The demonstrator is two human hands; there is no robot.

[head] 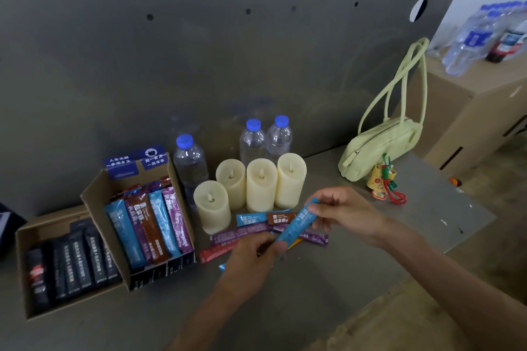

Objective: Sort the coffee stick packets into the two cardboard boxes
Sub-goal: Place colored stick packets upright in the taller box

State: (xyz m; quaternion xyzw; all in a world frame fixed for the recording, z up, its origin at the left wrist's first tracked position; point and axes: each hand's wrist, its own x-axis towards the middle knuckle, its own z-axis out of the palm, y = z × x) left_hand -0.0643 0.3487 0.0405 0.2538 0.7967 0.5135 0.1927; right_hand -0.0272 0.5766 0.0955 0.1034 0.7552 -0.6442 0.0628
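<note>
The grey surface [356, 259] carried loose coffee stick packets [242, 234] directly under the fingers [316, 209]. Just beyond them stood four candles [261, 185] and three water bottles [191, 162]; two cardboard boxes [94, 199] sat leftward, a green handbag [379, 148] rightward.

— Left hand [251, 258], just below the candles [245, 188]?
— Bare, with the wrist and forearm uncovered too. Small dark mark at one finger, perhaps a ring; too blurred to tell.
— And the right hand [342, 214], right of the candles?
— Bare as well. Long forearm, uncovered all the way to the picture's edge.
</note>
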